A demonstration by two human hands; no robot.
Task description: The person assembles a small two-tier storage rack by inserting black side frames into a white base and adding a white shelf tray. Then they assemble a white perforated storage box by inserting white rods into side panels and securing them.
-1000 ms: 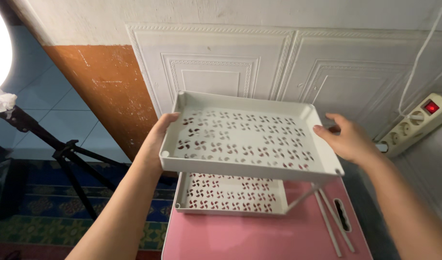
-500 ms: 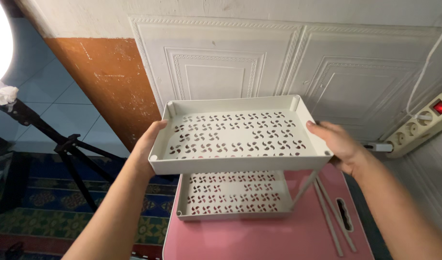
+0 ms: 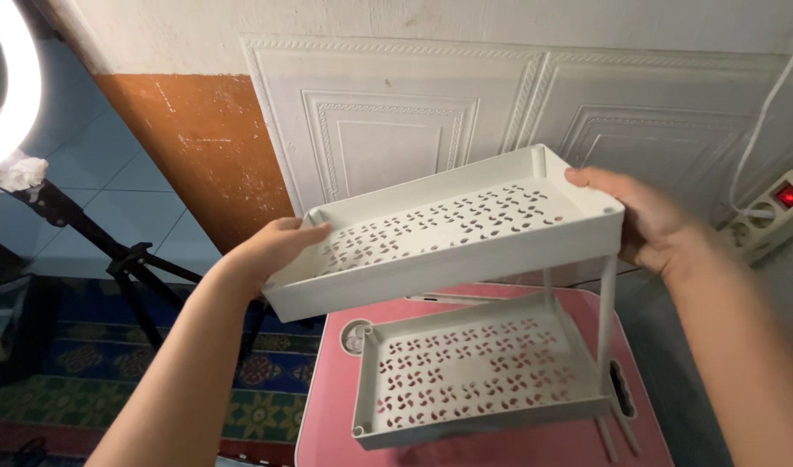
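I hold a white perforated plastic tray [image 3: 448,246] in the air, tilted with its right end higher. My left hand [image 3: 271,251] grips its lower left end and my right hand [image 3: 652,220] grips its upper right end. Thin white poles [image 3: 604,324] run down from the held tray's right side to a second, matching tray [image 3: 479,372] below. That lower tray hangs tilted just above a pink table [image 3: 327,432].
Loose white poles [image 3: 613,432] lie on the pink table's right side. A white panelled door [image 3: 388,121] stands behind. A power strip [image 3: 773,212] with a red switch hangs at the right. A ring light on a black tripod [image 3: 85,233] stands left, over a patterned rug [image 3: 59,389].
The held tray has tilted, its right end lifted and left end dropped. The lower tray has come up off the table and swung right, hanging from the poles.
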